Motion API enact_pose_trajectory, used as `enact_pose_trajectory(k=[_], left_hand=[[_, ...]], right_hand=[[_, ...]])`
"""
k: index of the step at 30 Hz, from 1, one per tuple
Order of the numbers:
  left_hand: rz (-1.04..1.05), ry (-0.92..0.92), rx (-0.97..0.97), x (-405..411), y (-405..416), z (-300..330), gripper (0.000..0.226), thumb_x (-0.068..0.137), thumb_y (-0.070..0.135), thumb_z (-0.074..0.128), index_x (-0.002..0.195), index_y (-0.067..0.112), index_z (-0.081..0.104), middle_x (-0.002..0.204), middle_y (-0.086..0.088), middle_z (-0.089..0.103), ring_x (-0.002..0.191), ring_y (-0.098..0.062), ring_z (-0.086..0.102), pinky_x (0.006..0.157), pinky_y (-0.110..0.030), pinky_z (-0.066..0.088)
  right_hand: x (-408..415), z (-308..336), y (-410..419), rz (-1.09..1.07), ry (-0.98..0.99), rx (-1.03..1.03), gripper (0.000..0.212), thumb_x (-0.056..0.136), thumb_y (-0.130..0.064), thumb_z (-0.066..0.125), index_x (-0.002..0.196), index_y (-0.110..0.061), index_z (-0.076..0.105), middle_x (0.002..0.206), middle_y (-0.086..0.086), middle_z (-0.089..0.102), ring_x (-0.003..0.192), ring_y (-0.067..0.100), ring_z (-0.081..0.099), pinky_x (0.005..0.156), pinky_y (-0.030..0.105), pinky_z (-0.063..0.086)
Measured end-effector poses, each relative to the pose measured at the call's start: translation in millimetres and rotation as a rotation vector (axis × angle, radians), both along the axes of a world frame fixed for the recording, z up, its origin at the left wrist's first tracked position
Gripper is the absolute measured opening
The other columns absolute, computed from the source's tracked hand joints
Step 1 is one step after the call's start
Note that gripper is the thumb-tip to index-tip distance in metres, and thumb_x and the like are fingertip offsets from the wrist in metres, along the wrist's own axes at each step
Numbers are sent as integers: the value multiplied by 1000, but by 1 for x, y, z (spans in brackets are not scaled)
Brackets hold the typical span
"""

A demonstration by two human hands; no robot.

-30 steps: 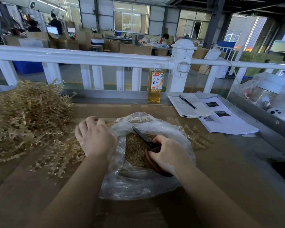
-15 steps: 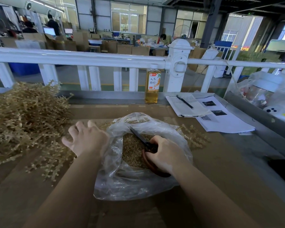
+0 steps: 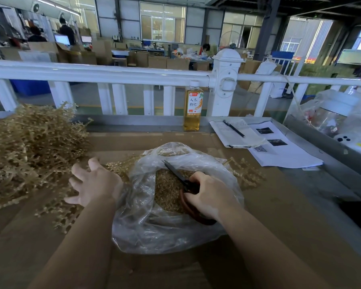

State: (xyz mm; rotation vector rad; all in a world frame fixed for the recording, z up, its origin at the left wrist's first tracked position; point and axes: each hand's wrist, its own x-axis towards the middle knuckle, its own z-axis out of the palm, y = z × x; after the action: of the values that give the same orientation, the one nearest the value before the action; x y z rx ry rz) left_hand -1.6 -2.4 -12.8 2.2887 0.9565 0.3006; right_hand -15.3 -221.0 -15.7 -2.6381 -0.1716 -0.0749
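Centre of the frame: the right hand [image 3: 208,195] is curled tight round the reddish handles of the scissors [image 3: 180,176]. The dark blades look closed and point toward the upper left, across the mouth of the clear plastic bag [image 3: 154,228]. Inside that bag, right under the blades, sits a bed of small golden pieces [image 3: 167,192]. Just left of the bag, the left hand [image 3: 94,184] is spread wide, fingers straight, gripping nothing. Its palm faces down over loose golden sprigs [image 3: 58,213] scattered on the brown table [image 3: 279,226]; whether it touches them, I cannot tell. Further left, at the middle-left edge, rises the big heap of sprigs [image 3: 29,147]. Behind the bag, upper centre, a bottle of amber drink [image 3: 193,109] stands upright by the white railing [image 3: 113,73], with a notebook [image 3: 233,138] and pen [image 3: 233,128] to its right.
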Motion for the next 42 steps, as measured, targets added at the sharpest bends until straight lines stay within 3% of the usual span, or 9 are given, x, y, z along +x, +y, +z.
enact_pose_trajectory(k=[7,13,21,25,30,32,35,37,42], left_hand=[[81,-181,90,-2,3,4,52,82,0,49,130,17,40,146,-18,15,120,-42,34,103,-51,26],[81,-590,146,-3,4,14,39,82,-14,43,115,3,56,133,-23,33,113,-39,38,96,-31,32],[-491,-823,341,-6,-37,33,46,77,-24,41,105,1,66,106,-15,54,101,-28,48,90,-29,39],[-1016,-600,329,-16,-60,11,38,75,-20,47,92,8,67,101,3,54,96,-14,52,85,-25,45],[-1285,-331,134,-25,-62,-1,43,65,9,58,107,17,66,108,12,54,102,-5,49,89,-4,33],[-1209,-405,-36,-29,-61,2,30,64,20,55,92,22,65,99,14,56,96,-5,52,85,-5,35],[-699,-585,-14,-23,-52,3,8,80,19,60,82,22,67,94,3,65,94,-16,57,85,-25,42],[-512,-379,242,-15,-43,4,17,88,24,58,99,17,69,105,-4,67,100,-21,57,93,-30,39],[-650,68,460,-6,-43,0,45,86,44,59,130,33,51,128,3,53,127,-23,39,108,-42,23]], right_hand=[[-1,1,0,-8,6,-1,45,84,-43,64,126,-30,54,121,-2,59,110,17,55,87,28,44],[-2,2,-1,-2,-9,45,40,86,-44,62,122,-29,56,116,-4,60,105,15,55,80,24,41],[-4,11,4,-6,-62,246,18,94,-34,57,110,-26,57,98,-8,64,89,11,61,72,15,43],[-3,14,4,-29,-43,350,19,97,-30,55,114,-23,53,96,-11,58,90,9,59,73,14,40],[0,9,1,-37,-13,363,20,96,-29,55,115,-25,52,94,-14,54,82,2,51,63,11,35],[-1,8,1,-38,-4,359,19,96,-31,55,114,-27,52,91,-17,52,83,1,52,65,11,36],[-2,8,1,-48,14,382,25,95,-31,56,119,-24,52,99,-14,54,94,7,53,80,20,40],[-3,9,2,-58,22,405,30,94,-30,59,123,-23,52,105,-11,57,98,8,54,86,22,41],[-7,13,5,-44,21,325,39,89,-26,64,127,-25,54,117,-6,61,99,11,57,73,10,43]])
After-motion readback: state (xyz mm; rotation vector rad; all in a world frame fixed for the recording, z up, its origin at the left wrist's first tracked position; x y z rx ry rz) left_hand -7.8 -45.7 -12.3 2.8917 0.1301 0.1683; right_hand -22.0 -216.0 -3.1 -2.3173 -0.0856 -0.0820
